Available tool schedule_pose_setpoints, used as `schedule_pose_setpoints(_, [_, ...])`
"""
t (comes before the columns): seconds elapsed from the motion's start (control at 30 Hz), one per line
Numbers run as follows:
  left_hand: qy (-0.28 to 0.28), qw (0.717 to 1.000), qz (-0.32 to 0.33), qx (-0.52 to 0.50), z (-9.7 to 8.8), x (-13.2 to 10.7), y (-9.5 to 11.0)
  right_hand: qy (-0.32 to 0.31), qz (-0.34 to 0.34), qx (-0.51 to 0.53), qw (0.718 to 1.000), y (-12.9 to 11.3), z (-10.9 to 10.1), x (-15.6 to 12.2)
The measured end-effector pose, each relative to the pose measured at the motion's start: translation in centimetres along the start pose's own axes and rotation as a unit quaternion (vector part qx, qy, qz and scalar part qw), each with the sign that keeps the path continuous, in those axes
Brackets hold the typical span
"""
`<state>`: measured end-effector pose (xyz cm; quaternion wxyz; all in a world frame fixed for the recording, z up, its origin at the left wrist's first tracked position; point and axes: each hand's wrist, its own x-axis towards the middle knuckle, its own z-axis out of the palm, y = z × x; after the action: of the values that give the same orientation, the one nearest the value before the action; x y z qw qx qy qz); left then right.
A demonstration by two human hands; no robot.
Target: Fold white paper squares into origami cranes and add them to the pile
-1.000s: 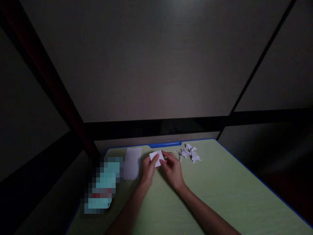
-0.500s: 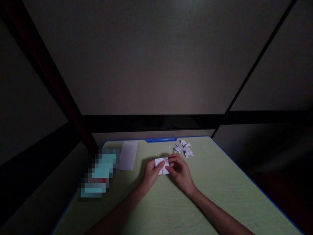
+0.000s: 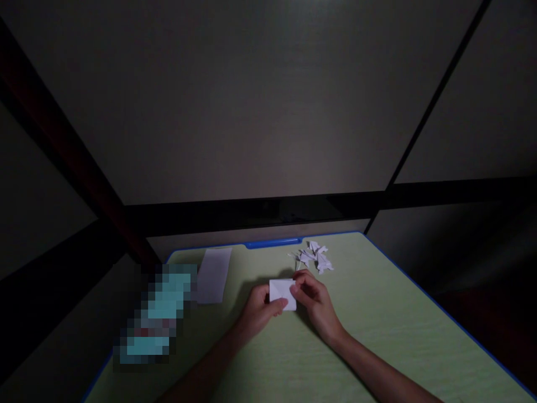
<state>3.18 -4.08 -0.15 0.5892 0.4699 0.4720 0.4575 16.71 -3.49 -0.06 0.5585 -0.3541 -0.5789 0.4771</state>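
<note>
A small folded square of white paper [image 3: 280, 288] is held up over the table between both hands, with faint crease lines on its face. My left hand [image 3: 259, 307] grips its left and lower part, thumb lying across the front and fingers behind. On the other side, my right hand [image 3: 315, 301] pinches the right edge near the upper corner between thumb and fingers. Just beyond my right hand lie several folded white paper figures [image 3: 322, 260], grouped together on the table.
The pale green table [image 3: 377, 336] has a blue edge and a blue strip [image 3: 273, 243] at its far side. A white paper sheet [image 3: 213, 277] lies at the far left, beside a blurred-out teal item [image 3: 161, 305]. A panelled wall [image 3: 260, 112] stands behind.
My left thumb has slid lower on the folded paper, and my right thumb has moved up toward its upper right. The paper now shows a different, smoother-looking face. The view has tilted slightly.
</note>
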Motion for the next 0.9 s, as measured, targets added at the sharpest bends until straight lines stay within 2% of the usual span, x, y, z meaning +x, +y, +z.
schedule_pose_setpoints(0.2, [-0.011,1.000,-0.004,0.000,0.0,0.2,0.3,-0.010,0.035,0.015,0.999,-0.2,0.0,0.0])
schedule_pose_setpoints(0.43, [0.019,1.000,0.000,0.002,-0.2,0.7,-0.2,-0.015,0.092,0.063,0.994,0.5,0.2,0.3])
schedule_pose_setpoints(0.77, [0.009,1.000,-0.001,-0.029,-0.2,0.6,0.1,0.015,0.080,0.039,0.996,0.6,0.2,0.1])
schedule_pose_setpoints(0.9, [-0.024,0.998,-0.003,-0.054,-0.7,1.1,-0.4,0.017,0.073,0.026,0.997,0.6,0.1,0.0])
